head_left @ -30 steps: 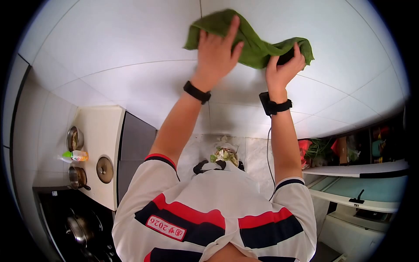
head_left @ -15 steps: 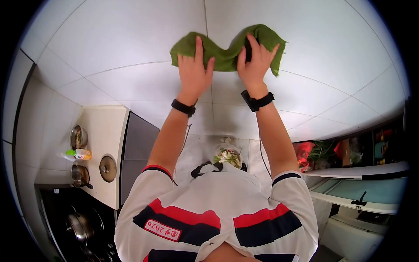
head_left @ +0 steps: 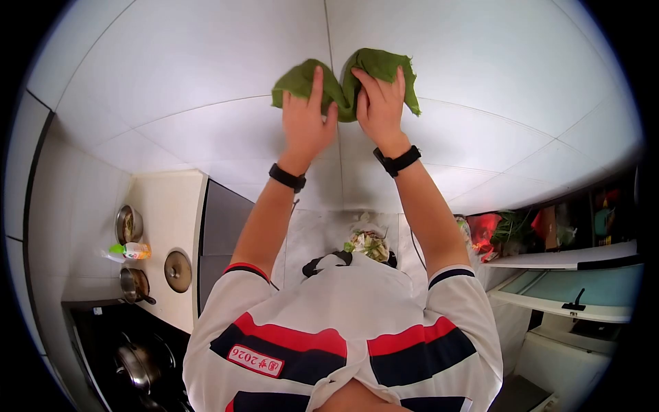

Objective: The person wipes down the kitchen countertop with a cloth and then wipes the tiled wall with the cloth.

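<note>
Head view: hands drawn closer, green cloth [head_left: 349, 86] now bunched across the tile seam [head_left: 329, 27]; left hand [head_left: 304, 127] left of seam, one finger extended, grip unclear; right hand [head_left: 382, 117] right of it, fingers spread on cloth.

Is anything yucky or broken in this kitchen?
The green cloth under the left hand and right hand has a ragged edge, so it looks worn. Food scraps sit uncovered near the feet, which looks messy. I can't tell whether any spilled.
</note>
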Action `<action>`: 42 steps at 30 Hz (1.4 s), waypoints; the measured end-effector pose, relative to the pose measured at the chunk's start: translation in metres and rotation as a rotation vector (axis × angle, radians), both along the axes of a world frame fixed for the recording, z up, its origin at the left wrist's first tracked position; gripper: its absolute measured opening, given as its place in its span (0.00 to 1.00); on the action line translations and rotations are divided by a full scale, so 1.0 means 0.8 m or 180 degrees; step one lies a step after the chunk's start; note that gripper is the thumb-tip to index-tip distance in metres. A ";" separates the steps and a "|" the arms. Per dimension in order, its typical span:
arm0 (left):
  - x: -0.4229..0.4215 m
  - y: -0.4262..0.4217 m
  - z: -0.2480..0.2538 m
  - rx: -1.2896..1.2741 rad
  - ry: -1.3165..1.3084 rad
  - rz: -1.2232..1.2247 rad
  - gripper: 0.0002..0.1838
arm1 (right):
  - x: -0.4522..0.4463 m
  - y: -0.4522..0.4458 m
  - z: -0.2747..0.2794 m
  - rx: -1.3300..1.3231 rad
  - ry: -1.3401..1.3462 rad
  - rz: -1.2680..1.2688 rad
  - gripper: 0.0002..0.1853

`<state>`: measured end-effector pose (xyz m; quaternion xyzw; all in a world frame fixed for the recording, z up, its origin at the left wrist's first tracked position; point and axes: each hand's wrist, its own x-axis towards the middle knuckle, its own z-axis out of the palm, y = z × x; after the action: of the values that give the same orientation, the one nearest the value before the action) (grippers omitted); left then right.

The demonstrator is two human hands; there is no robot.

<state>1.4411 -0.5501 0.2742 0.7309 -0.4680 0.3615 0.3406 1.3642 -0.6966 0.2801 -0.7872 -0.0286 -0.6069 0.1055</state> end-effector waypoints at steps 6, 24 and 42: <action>0.015 -0.010 0.072 -0.0388 -0.0025 0.0122 0.41 | -0.008 -0.019 0.022 0.0258 -0.0313 -0.0385 0.23; -0.104 -0.181 0.024 -0.0154 -0.0240 -0.0319 0.45 | -0.156 -0.228 -0.006 0.0724 -0.0037 -0.1988 0.30; -0.107 -0.184 0.012 -0.0043 -0.0282 -0.0227 0.45 | -0.149 -0.233 -0.001 0.1137 -0.0693 -0.1637 0.41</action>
<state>1.3551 -0.6975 0.2835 0.6948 -0.5059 0.3843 0.3371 1.2449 -0.8833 0.2790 -0.6683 0.2669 -0.6896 0.0815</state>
